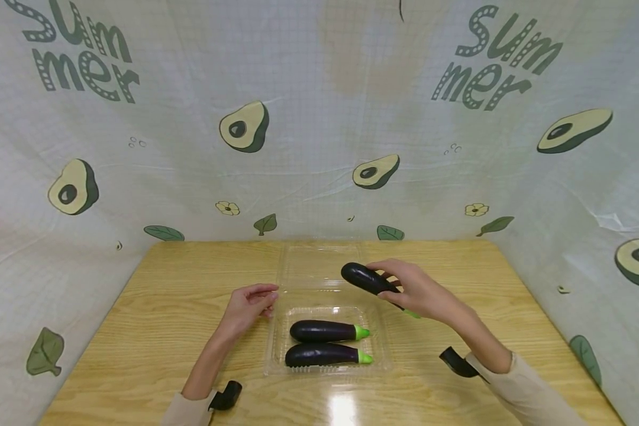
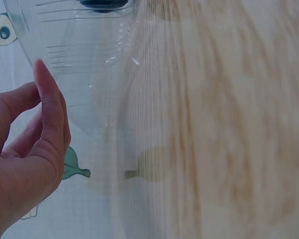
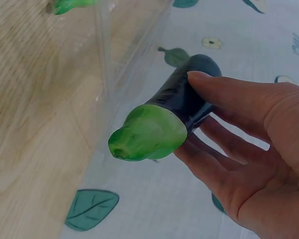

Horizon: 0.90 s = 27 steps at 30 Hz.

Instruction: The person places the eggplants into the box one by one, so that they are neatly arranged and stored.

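Observation:
A dark purple eggplant (image 1: 366,279) with a green stem end is in my right hand (image 1: 416,288), its thumb and fingers gripping it from either side. It is tilted over the right side of an open clear plastic clamshell box (image 1: 328,370). In the right wrist view, the eggplant's green cap (image 3: 148,133) points toward the camera. Two more eggplants (image 1: 322,331) lie side by side in the box's near half, stems to the right. My left hand (image 1: 247,307) is at the box's left edge, fingers loosely bent, fingertips right at the rim in the left wrist view.
The box's clear lid (image 1: 319,266) lies folded back behind the base. All of this is on a wood-grain table (image 1: 181,325). A pale cloth (image 1: 309,77) printed with avocados and leaves hangs behind the table and along both sides.

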Tool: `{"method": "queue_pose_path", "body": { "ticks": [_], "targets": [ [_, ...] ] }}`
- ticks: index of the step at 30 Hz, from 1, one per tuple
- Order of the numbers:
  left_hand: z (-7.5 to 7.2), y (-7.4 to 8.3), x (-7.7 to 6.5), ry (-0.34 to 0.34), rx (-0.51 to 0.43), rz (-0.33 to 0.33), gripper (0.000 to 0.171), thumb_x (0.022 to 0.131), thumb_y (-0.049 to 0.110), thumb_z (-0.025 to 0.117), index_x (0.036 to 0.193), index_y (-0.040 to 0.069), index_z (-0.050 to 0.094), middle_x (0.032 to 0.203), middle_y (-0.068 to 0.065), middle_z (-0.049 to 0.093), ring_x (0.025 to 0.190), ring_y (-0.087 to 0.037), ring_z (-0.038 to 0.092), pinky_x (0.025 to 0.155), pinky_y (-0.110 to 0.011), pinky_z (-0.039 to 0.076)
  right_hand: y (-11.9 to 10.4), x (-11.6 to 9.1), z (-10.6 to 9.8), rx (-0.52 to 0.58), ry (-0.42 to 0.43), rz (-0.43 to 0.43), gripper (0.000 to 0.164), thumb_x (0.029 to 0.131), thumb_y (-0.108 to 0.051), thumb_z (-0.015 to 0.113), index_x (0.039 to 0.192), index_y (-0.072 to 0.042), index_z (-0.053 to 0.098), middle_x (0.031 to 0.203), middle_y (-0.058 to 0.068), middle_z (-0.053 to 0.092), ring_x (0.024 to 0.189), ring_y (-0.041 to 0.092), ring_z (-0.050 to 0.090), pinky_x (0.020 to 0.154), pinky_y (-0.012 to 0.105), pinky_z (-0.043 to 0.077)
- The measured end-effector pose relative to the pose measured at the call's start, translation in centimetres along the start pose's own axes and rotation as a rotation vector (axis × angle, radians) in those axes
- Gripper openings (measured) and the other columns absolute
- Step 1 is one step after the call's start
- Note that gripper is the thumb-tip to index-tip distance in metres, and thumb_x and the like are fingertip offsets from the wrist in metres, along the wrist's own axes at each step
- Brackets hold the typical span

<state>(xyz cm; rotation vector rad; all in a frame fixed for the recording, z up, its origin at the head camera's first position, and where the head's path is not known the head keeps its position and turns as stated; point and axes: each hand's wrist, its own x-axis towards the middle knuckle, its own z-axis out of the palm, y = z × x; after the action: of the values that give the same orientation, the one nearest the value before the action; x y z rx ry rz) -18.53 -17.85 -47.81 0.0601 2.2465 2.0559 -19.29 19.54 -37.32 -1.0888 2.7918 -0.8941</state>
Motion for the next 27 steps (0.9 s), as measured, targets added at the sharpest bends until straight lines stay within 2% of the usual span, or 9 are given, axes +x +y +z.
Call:
{"method": "queue_pose_path", "body": {
  "ticks": [4, 10, 17, 27],
  "targets": [
    [0.0, 0.1, 0.0, -0.007, -0.001, -0.008, 0.034, 0.1, 0.004, 0.067, 0.128, -0.014, 0.063, 0.109, -0.032, 0.067, 0.074, -0.013, 0.067, 0.067, -0.031, 0.063, -0.8, 0.8, 0.5, -0.014, -0.032, -0.045, 0.054, 0.09, 0.002, 0.077, 0.14, 0.003, 0.057, 0.135, 0.021, 0.062, 0.112, 0.036, 0.065, 0.086, 0.047, 0.06],
    [0.1, 0.2, -0.1, 0.001, 0.001, -0.015, 0.032, 0.1, 0.005, 0.068, 0.127, -0.013, 0.065, 0.109, -0.031, 0.067, 0.074, -0.015, 0.067, 0.066, -0.029, 0.062, -1.6, 2.2, 1.6, -0.039, -0.093, -0.099, 0.051, 0.091, 0.001, 0.076, 0.139, 0.002, 0.058, 0.136, 0.018, 0.062, 0.111, 0.031, 0.067, 0.089, 0.046, 0.059],
    [0.1, 0.1, 0.0, 0.017, 0.001, -0.024, 0.03, 0.1, 0.005, 0.068, 0.125, -0.011, 0.066, 0.108, -0.031, 0.068, 0.077, -0.022, 0.069, 0.065, -0.03, 0.062, -2.2, 3.6, 2.9, -0.064, -0.162, -0.142, 0.05, 0.092, -0.001, 0.076, 0.139, 0.001, 0.06, 0.136, 0.016, 0.063, 0.119, 0.033, 0.063, 0.095, 0.046, 0.056],
    [0.2, 0.2, 0.0, 0.013, 0.001, -0.01, 0.031, 0.1, 0.005, 0.068, 0.126, -0.012, 0.066, 0.108, -0.031, 0.067, 0.073, -0.015, 0.067, 0.065, -0.031, 0.062, -2.5, 4.9, 4.8, -0.107, -0.251, -0.185, 0.05, 0.093, -0.003, 0.076, 0.14, 0.0, 0.059, 0.137, 0.014, 0.062, 0.124, 0.031, 0.061, 0.1, 0.043, 0.055]
  ]
}}
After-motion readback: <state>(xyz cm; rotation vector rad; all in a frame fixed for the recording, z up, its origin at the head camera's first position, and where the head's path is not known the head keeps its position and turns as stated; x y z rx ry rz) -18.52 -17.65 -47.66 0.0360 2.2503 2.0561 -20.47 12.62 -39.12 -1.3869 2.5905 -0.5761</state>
